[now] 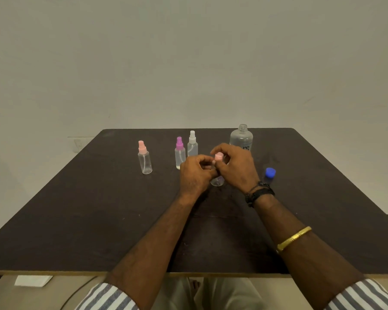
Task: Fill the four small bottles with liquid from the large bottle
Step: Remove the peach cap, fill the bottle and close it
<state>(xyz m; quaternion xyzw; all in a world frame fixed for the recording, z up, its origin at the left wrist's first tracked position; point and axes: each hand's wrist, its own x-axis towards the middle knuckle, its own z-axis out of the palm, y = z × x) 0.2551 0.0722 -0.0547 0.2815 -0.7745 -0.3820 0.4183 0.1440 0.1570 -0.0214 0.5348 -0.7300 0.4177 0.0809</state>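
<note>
Dark counter (76, 209) under a pale wall. At its middle my left grip (194, 173) curls round a small bottle (217, 181), and my right grip (235, 166) pinches its pink cap (219, 156). Beyond stands the large bottle (241, 138), uncapped, with the blue cap (270, 172) lying to the right. Farther left stand the pink-topped bottle (145, 161), purple-topped bottle (180, 154) and white-topped bottle (192, 144).

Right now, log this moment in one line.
left hand: holds small bottle | right hand: grips pink cap | large bottle: uncapped | blue cap: on table
</note>
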